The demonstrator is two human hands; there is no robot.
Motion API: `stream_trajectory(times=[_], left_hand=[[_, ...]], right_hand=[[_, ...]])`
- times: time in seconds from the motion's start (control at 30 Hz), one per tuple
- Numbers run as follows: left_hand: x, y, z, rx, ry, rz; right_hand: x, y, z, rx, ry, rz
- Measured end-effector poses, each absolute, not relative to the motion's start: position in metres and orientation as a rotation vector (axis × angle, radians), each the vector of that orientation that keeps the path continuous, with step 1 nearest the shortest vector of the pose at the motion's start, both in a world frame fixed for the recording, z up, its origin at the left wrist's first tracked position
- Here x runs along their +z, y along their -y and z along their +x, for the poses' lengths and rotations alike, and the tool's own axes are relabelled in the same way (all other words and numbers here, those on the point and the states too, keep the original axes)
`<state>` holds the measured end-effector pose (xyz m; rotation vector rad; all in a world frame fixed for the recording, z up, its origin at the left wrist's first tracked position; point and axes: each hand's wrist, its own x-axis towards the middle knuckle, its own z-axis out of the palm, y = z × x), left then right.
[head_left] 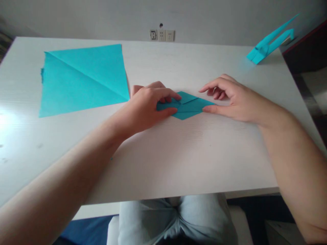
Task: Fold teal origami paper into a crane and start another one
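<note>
L hand (149, 102) spread, pinning folded paper (189, 106); R hand (233, 99) spread too, thumb nr rt tip. Best line edges up, press creases firmly, esp. points.

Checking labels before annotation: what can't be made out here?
Head view:
Folded paper: left end hidden by the left hand; underside turned from the camera.
Left arm, right arm: upper parts cut off by the picture's edges.
Speck near the left arm: too small to identify.
</note>
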<state>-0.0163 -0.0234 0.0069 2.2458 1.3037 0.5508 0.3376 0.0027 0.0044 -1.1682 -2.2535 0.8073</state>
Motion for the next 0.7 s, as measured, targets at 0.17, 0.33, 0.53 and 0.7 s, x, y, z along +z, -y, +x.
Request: stream_trajectory(times=[0.17, 0.33, 0.53, 0.7], left_hand=[[0.006, 0.024, -0.014, 0.554, -1.352, 2.220], [0.009, 0.027, -0.010, 0.586, -1.353, 2.187], [0.010, 0.022, -0.015, 0.598, -1.352, 2.136], [0.001, 0.020, -0.019, 0.648, -1.474, 2.197]], right_hand=[[0.006, 0.008, 0.312, 0.547, 2.379, -0.973], [-0.007, 0.009, 0.305, 0.510, 2.553, -0.762], [-0.002, 0.006, 0.313, 0.634, 2.468, -0.846], [0.005, 0.004, 0.311, 0.569, 2.212, -1.035]])
